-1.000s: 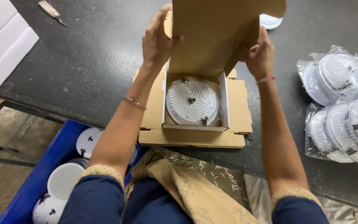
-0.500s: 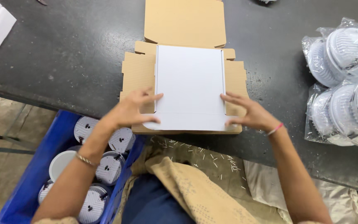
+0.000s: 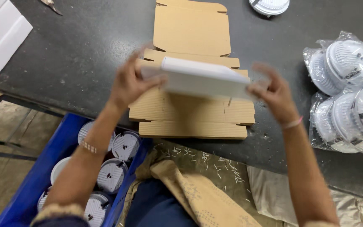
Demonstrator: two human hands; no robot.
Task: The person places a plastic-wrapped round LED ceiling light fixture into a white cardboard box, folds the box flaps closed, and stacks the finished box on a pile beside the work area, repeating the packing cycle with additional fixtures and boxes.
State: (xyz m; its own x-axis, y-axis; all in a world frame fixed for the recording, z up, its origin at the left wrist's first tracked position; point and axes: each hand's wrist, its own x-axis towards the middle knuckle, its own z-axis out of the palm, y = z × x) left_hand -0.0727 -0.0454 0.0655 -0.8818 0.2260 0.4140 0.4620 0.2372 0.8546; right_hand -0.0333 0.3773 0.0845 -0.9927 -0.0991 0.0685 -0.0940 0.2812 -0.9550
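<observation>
In the head view, the left hand (image 3: 131, 84) and the right hand (image 3: 274, 94) grip opposite ends of a white box (image 3: 200, 80), fingers curled round its edges, both blurred. The box is lifted and tilted just above a flat brown cardboard blank (image 3: 190, 113) lying on the dark table (image 3: 76, 54). Bagged white round fixtures (image 3: 349, 92) sit at the right; a blue crate (image 3: 38, 176) of similar round pieces stands below the table edge at the left.
</observation>
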